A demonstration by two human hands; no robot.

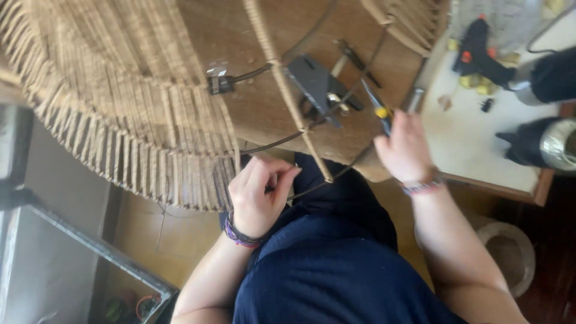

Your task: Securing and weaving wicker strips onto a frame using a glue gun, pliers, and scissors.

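Observation:
A large woven rattan frame with thin wire rings lies over my lap and a wooden table. My left hand pinches a wire of the frame near its lower edge, fingers closed on it. My right hand grips small pliers with yellow-and-dark handles, their tips pointing up toward a dark metal bracket on the table. A wrapped rattan rib runs diagonally between the two hands.
A black glue gun lies on a white board at the right, beside two dark shiny cylinders. A metal-framed shelf stands at lower left. A roll of tape sits on the floor at right.

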